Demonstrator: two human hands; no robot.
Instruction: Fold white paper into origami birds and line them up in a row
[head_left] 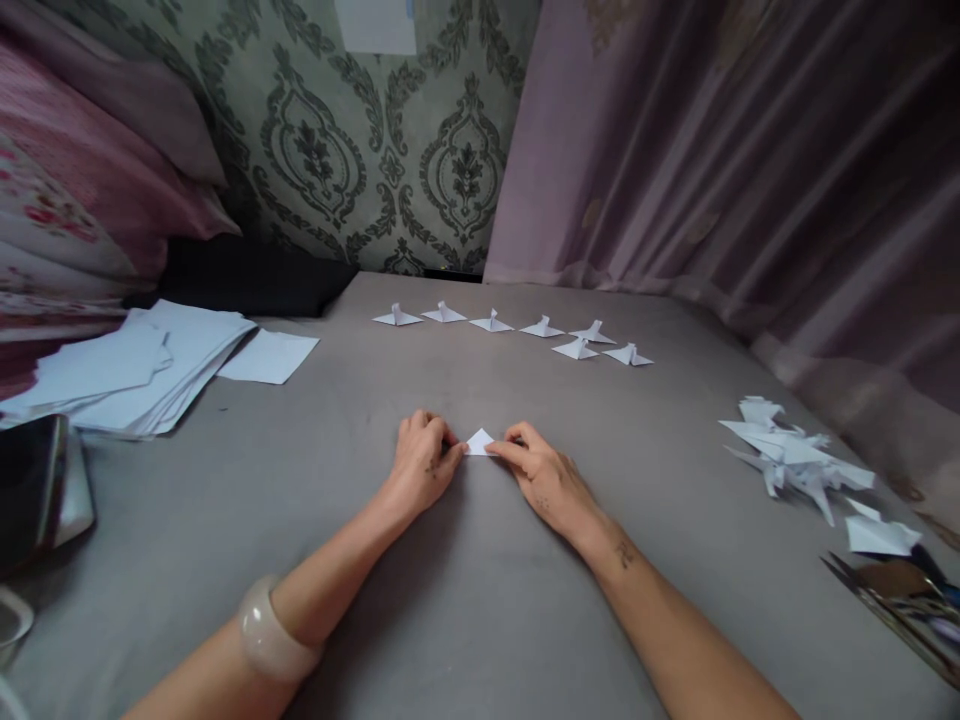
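Left hand (424,460) and right hand (546,478) pinch a small white paper triangle (479,442) by its lower corners; uneven finger pressure could skew the fold.

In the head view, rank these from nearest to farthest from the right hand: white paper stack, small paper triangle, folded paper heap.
1. Small paper triangle: at the fingertips of the right hand.
2. Folded paper heap: off to the right.
3. White paper stack: across on the left.
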